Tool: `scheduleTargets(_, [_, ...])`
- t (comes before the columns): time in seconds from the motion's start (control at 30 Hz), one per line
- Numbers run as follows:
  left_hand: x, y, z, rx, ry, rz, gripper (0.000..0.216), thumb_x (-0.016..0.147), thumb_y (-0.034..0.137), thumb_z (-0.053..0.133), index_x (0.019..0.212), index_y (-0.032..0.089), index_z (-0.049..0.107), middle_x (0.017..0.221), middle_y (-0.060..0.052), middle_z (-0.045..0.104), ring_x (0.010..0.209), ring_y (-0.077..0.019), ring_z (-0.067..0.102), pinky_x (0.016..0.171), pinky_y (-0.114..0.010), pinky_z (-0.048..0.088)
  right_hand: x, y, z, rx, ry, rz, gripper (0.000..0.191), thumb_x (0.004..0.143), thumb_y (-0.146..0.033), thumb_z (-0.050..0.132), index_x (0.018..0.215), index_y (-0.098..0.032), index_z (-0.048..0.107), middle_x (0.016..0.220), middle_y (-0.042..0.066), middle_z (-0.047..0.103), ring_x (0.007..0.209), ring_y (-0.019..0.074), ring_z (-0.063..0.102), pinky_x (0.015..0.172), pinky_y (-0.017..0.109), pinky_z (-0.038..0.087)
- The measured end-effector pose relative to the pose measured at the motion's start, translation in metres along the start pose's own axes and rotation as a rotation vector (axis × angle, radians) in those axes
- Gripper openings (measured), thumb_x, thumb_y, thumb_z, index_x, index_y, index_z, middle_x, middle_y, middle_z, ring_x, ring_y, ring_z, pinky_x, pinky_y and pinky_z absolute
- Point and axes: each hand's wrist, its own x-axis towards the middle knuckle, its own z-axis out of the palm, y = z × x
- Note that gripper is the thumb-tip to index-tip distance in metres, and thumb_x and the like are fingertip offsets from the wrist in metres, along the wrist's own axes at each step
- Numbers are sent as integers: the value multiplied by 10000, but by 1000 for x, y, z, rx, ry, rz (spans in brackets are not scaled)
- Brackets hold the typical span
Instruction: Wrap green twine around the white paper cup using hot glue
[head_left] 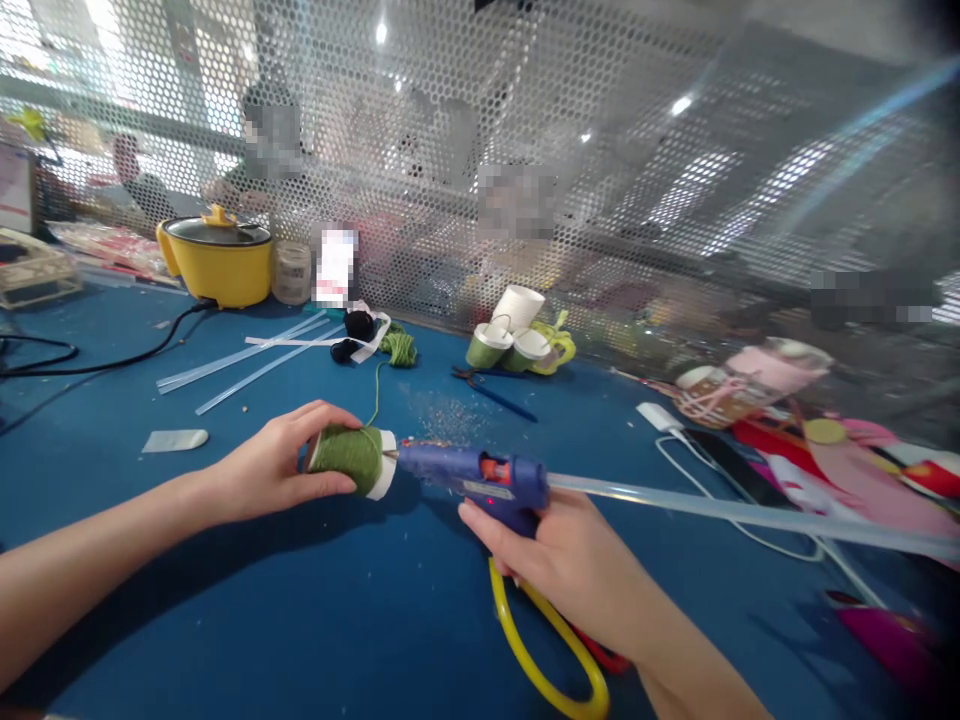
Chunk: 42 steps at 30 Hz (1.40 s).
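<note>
My left hand [304,455] is closed round a small paper cup [349,460] wrapped in green yarn, lying on its side with its white rim to the right. From the cup a strand runs up to a loose bundle of green yarn [399,345]. My right hand [559,550] grips a blue hot glue gun [469,475], its nozzle at the cup's white rim; whether it touches I cannot tell. A long clear glue stick [720,508] sticks out of the gun's back. Yellow-handled scissors [551,650] lie partly under my right hand.
A yellow electric pot [217,265] and a jar [292,273] stand at the back left. Clear glue sticks [255,375] lie before them. Yarn-wrapped cups [491,345] and pliers [499,395] are at the back. A phone [739,470], cable and felt pieces [862,465] crowd the right.
</note>
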Motion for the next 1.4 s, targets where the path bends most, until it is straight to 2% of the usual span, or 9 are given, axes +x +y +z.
scheduleTargets(0.13, [0,0,0,9,-10,-8,395,774,388,599,1102,202,482,1034,-56,568,905,-202,562,782,-315,463,-1,0,-1,-114,13,-37,347,801,-387,479,501,-214,494,446,-26,536,421,119,489,446,240,396])
scheduleTargets(0.23, [1,0,0,18,-18,-9,389,779,390,592,1102,203,481,1029,-59,567,905,-208,560,786,-326,459,-2,1,-1,-171,18,-47,394,805,-379,473,446,-220,449,434,-24,534,414,121,478,454,251,385])
scheduleTargets(0.33, [1,0,0,15,-22,-13,395,778,395,592,1104,203,479,1023,-59,563,898,-212,560,780,-332,463,-1,2,0,-192,21,-54,344,808,-375,472,501,-224,503,436,-30,532,420,126,477,461,253,384])
scheduleTargets(0.43, [0,0,0,6,-32,2,393,777,394,594,1104,210,475,1023,-58,557,898,-211,560,777,-332,470,-1,3,0,-200,44,-63,207,803,-363,486,711,-224,610,431,-47,509,413,134,463,462,257,377])
scheduleTargets(0.57, [0,-1,0,18,-25,16,385,780,392,590,1100,212,475,1016,-57,559,891,-208,560,779,-337,469,-2,3,-1,-202,25,-99,199,792,-347,501,894,-236,630,433,-60,472,412,136,433,453,254,364])
scheduleTargets(0.8, [0,-1,0,35,-26,22,397,774,399,596,1099,208,473,1018,-62,557,895,-212,555,783,-338,462,-2,2,-2,-182,26,-90,182,793,-343,498,828,-229,636,461,-51,503,437,133,456,477,248,380])
scheduleTargets(1.07, [0,0,-1,17,-40,30,391,778,387,594,1104,207,475,1041,-69,554,918,-218,555,793,-342,467,-3,-1,-2,-135,19,-34,169,798,-331,491,826,-220,615,432,-60,475,394,122,427,429,246,360])
scheduleTargets(1.23, [1,0,-1,14,-41,64,381,765,344,611,1095,207,479,1050,-72,560,940,-220,552,800,-343,465,-4,-2,-5,-97,-39,-42,180,803,-342,489,748,-215,604,444,-50,484,400,121,455,412,242,357])
scheduleTargets(1.4, [0,-1,-1,-13,-56,103,380,751,281,632,1095,214,486,1118,-85,537,1016,-229,531,872,-368,443,-1,0,-5,-117,-23,-48,210,809,-367,481,710,-214,585,434,-56,442,395,117,424,415,242,355])
